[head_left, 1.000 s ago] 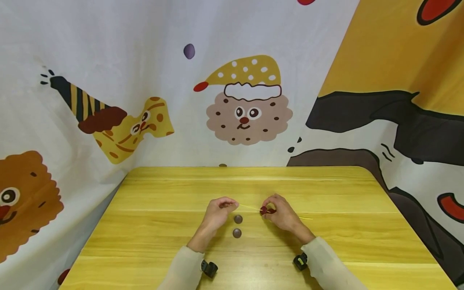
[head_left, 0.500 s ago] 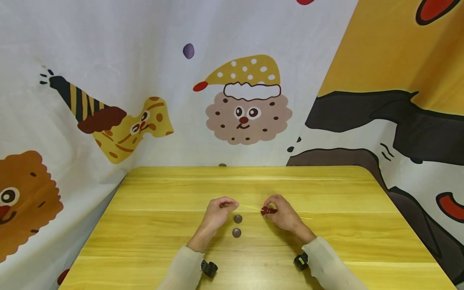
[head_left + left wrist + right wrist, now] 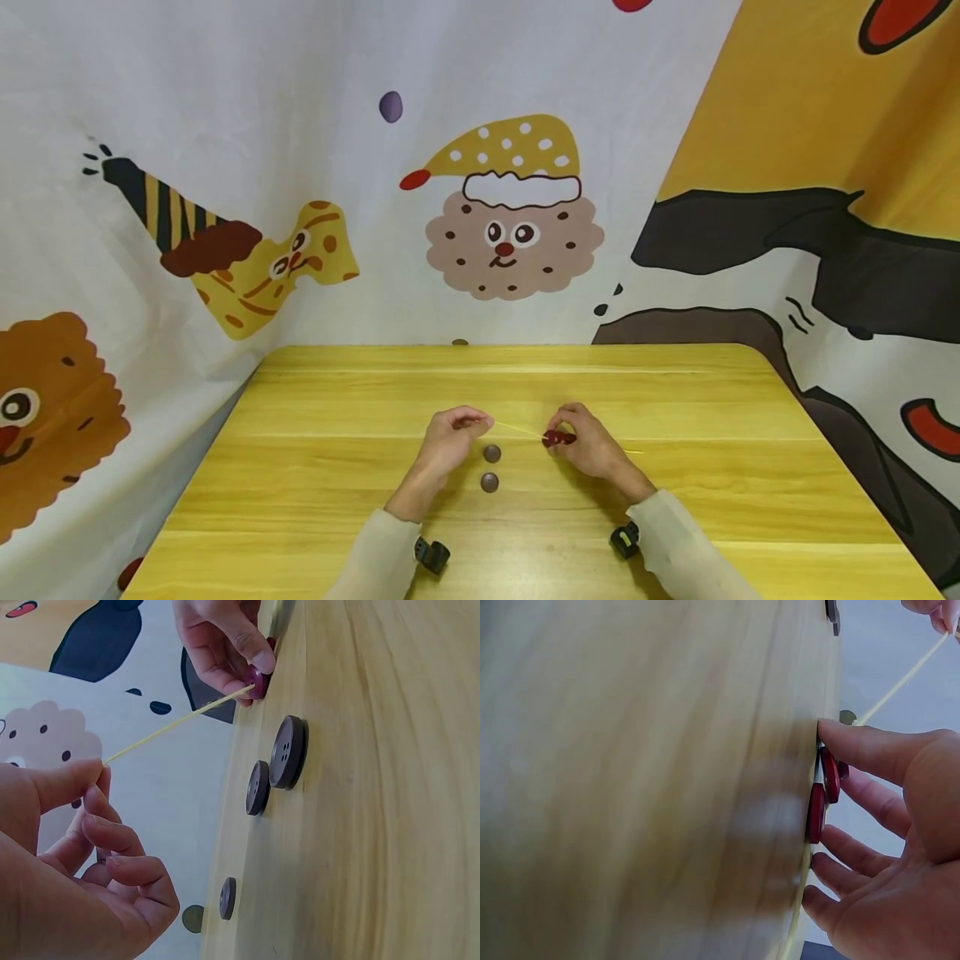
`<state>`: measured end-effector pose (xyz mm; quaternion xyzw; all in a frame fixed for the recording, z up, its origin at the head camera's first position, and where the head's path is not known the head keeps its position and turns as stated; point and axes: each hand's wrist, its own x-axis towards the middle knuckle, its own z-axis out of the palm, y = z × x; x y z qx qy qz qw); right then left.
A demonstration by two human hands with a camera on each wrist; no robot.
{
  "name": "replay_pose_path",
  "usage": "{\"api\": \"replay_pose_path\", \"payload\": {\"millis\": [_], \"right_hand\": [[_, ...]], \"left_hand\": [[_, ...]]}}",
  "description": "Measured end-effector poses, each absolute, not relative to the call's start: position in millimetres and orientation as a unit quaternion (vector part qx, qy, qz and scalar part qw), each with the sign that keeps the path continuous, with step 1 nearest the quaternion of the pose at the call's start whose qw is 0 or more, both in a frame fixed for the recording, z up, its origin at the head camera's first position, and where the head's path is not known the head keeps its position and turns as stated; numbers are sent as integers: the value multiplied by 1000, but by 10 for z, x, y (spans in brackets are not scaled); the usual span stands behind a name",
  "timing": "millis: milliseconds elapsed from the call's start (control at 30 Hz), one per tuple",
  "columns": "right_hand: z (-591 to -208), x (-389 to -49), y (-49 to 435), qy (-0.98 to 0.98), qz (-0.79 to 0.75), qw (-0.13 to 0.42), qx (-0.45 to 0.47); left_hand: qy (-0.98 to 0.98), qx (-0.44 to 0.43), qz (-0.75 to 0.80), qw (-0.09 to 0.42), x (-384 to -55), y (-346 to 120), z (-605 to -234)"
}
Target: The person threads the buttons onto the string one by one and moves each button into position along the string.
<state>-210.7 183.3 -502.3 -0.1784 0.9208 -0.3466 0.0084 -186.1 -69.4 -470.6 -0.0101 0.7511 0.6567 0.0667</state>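
Note:
My left hand (image 3: 450, 437) pinches one end of a yellow string (image 3: 517, 428) between thumb and forefinger. The string runs taut and slanting to dark red buttons (image 3: 552, 438) at my right hand (image 3: 591, 446). Thumb and fingers of the right hand pinch the front button, and in the left wrist view the string passes through a red button (image 3: 256, 684). Behind it, further red buttons (image 3: 817, 814) sit in a row in the right wrist view, low over the table. The string's tail (image 3: 634, 452) comes out past the right wrist and lies on the wood.
Between the hands on the wooden table (image 3: 300, 500) lie two dark brown buttons, a far one (image 3: 492, 453) and a near one (image 3: 490, 482). A third brown button (image 3: 228, 898) shows in the left wrist view. A printed cloth (image 3: 337, 108) hangs behind the table.
The red buttons and my right fingertips have shifted slightly right along the string, and more red shows between the fingers. The left hand has held its place, still pinching the string.

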Motion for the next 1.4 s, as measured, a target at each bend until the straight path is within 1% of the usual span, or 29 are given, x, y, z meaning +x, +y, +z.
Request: {"api": "replay_pose_path", "payload": {"millis": [333, 700, 1400], "right_hand": [[-5003, -2116, 1880, 922, -335, 35, -190], [-4972, -2119, 1876, 923, -329, 44, -196], [-4931, -2097, 1858, 926, -337, 51, -163]], "left_hand": [[750, 2, 657, 70, -1848, -716, -4728], [755, 3, 652, 72, -1848, -711, -4757], [760, 9, 645, 74, -1837, -673, -4773]]}}
